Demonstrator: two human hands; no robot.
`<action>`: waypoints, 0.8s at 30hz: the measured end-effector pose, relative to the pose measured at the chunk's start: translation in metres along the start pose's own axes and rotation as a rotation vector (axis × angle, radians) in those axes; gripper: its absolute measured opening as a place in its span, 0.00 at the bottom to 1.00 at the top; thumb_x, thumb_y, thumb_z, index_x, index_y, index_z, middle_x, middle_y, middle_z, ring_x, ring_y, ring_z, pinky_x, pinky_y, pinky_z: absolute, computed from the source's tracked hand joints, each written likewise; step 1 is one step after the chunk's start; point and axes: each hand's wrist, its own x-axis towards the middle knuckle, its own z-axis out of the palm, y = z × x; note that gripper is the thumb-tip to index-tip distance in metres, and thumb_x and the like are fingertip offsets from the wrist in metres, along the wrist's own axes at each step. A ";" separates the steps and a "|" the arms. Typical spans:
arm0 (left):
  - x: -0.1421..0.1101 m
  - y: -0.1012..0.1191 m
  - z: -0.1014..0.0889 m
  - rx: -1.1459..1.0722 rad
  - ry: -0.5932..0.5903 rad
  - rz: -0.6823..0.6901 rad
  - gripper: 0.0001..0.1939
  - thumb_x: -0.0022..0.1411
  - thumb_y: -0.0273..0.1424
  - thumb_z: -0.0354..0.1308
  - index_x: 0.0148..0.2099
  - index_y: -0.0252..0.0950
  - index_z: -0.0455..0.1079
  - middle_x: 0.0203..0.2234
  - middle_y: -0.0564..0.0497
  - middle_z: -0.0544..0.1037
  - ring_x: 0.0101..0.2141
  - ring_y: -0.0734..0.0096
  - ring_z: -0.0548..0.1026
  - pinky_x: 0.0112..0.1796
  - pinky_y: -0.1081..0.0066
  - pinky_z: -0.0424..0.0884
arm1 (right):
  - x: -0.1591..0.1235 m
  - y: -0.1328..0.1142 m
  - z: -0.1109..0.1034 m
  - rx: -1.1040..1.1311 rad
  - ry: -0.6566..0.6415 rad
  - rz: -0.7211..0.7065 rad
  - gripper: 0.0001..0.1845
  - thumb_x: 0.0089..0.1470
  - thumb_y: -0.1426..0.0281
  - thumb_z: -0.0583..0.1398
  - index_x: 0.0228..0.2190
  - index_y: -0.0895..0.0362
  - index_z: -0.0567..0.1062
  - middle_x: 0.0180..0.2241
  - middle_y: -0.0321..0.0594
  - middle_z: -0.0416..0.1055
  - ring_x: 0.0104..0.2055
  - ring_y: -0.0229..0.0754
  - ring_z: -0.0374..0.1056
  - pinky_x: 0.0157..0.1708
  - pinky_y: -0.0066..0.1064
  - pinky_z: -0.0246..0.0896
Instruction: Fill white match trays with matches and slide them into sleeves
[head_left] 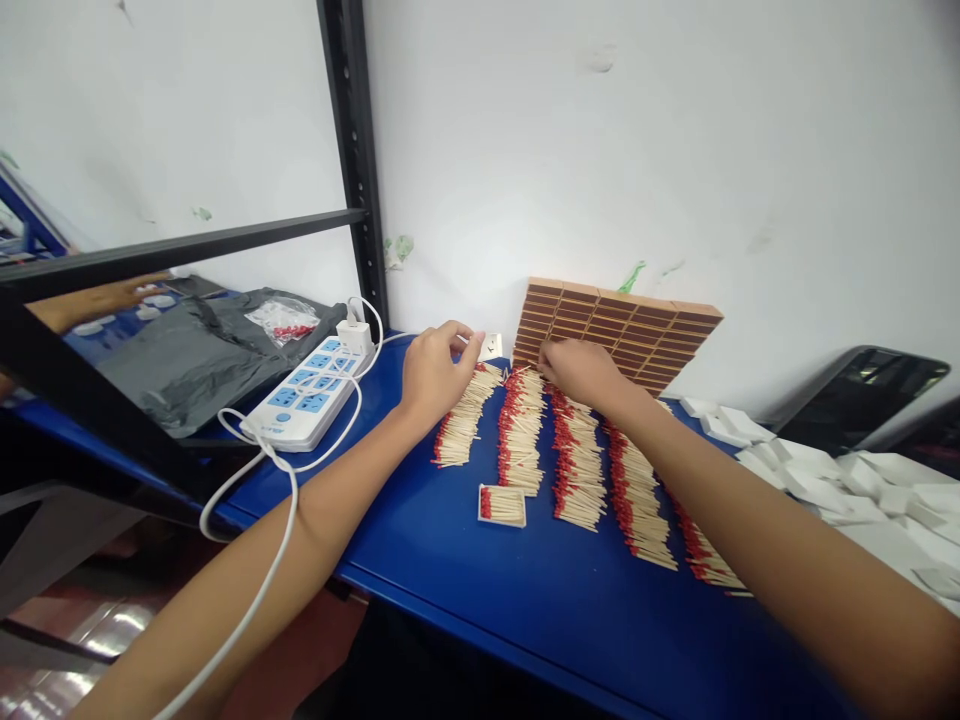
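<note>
My left hand (439, 372) is closed, thumb and fingertips drawn together above the far end of the leftmost row of matches (466, 420). Anything between those fingertips is too small to make out. My right hand (583, 372) is also closed, its fingertips down at the far end of the red-headed matches (523, 430) in the second row; what it grips is hidden. Behind it stands a stack of matchboxes (622, 325) with brown striking sides facing me. Nearer to me, a small white matchbox tray (502, 506) holds a layer of matches.
More match rows (637, 500) run along the blue table (480, 590). White trays (847, 480) are heaped at the right beside a phone (862, 395). At left are a power strip (306, 395), its looping white cable (292, 500), a grey plastic bag (187, 350) and a black rack post (352, 130).
</note>
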 end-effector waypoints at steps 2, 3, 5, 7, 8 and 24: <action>0.000 0.000 0.000 0.002 0.000 -0.003 0.10 0.69 0.38 0.59 0.39 0.39 0.77 0.27 0.52 0.83 0.32 0.64 0.81 0.38 0.66 0.71 | 0.001 0.001 -0.002 -0.005 0.000 -0.006 0.17 0.69 0.68 0.51 0.45 0.61 0.78 0.45 0.58 0.79 0.46 0.56 0.76 0.42 0.38 0.65; 0.000 0.000 0.000 0.003 0.000 -0.004 0.10 0.69 0.38 0.60 0.39 0.39 0.77 0.27 0.52 0.83 0.32 0.63 0.81 0.38 0.66 0.71 | 0.002 0.001 -0.002 -0.004 -0.002 -0.012 0.17 0.69 0.68 0.52 0.45 0.60 0.78 0.45 0.57 0.79 0.46 0.55 0.76 0.42 0.37 0.65; 0.000 0.000 0.000 0.005 0.001 -0.003 0.10 0.69 0.38 0.59 0.39 0.39 0.77 0.27 0.52 0.83 0.32 0.63 0.81 0.38 0.65 0.71 | 0.003 0.001 -0.001 0.001 -0.011 -0.036 0.16 0.69 0.67 0.52 0.44 0.59 0.78 0.45 0.54 0.79 0.45 0.54 0.75 0.41 0.36 0.64; 0.000 0.000 0.000 0.004 0.001 0.000 0.10 0.69 0.38 0.59 0.39 0.39 0.77 0.27 0.52 0.83 0.31 0.63 0.81 0.38 0.65 0.71 | 0.004 0.000 0.001 0.009 -0.022 -0.066 0.14 0.68 0.66 0.53 0.42 0.57 0.79 0.44 0.52 0.80 0.44 0.52 0.75 0.39 0.34 0.63; 0.000 0.000 0.000 0.004 0.001 0.002 0.10 0.69 0.38 0.59 0.39 0.39 0.77 0.27 0.52 0.83 0.31 0.63 0.81 0.38 0.65 0.71 | 0.004 -0.001 0.003 0.011 -0.027 -0.079 0.14 0.68 0.66 0.54 0.42 0.57 0.79 0.44 0.51 0.80 0.44 0.52 0.75 0.38 0.34 0.63; 0.000 0.000 0.001 0.002 -0.010 -0.003 0.10 0.70 0.39 0.59 0.40 0.40 0.77 0.28 0.52 0.83 0.32 0.63 0.81 0.39 0.65 0.71 | 0.000 0.003 0.008 -0.019 -0.053 -0.113 0.14 0.65 0.70 0.54 0.39 0.59 0.79 0.41 0.52 0.79 0.40 0.51 0.75 0.35 0.34 0.61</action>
